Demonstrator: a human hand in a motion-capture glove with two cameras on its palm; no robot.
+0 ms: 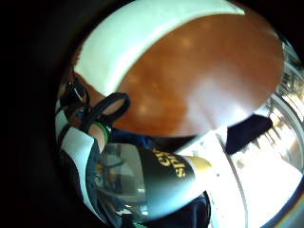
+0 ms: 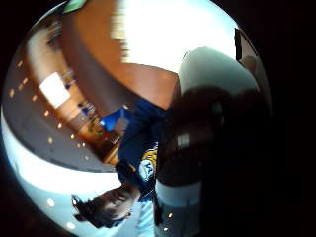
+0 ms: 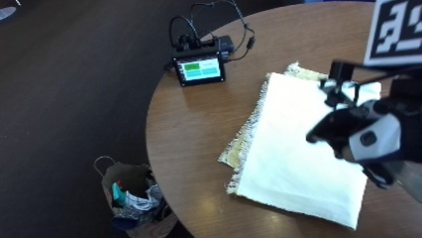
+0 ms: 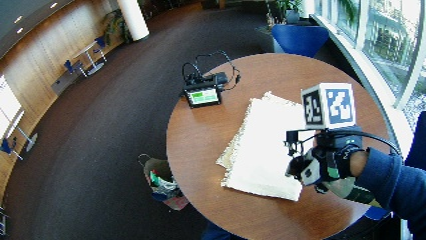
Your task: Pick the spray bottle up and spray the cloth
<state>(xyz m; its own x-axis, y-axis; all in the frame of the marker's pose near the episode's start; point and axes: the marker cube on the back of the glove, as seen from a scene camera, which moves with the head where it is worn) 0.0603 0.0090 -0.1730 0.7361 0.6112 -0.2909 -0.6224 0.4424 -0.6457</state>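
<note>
On the floor at far left we see a bag (image 3: 135, 198) stuffed with odds and ends, just beside the round worktop (image 3: 191, 124). Moving right, a small screen (image 3: 198, 68) with its cables stands near the worktop's far edge. Next comes the cloth (image 3: 296, 148), pale and spread flat over a frayed yellowish mat (image 3: 240, 148), with nothing resting on it. At the right, our gloved hand (image 3: 362, 136) hangs above the cloth's right edge. Its fingers curl round the bottle (image 1: 161, 178); the little finger side palm view shows the bottle's clear body and dark label lying right against the palm, and in the wide view its lower end pokes out beneath the hand, off the worktop. We judge the pick-up done: the bottle is lifted and carried over the cloth. What remains is the spraying itself. We cannot see the nozzle or trigger clearly, so we cannot tell whether it points at the cloth, and we see no wet patch on the cloth.
</note>
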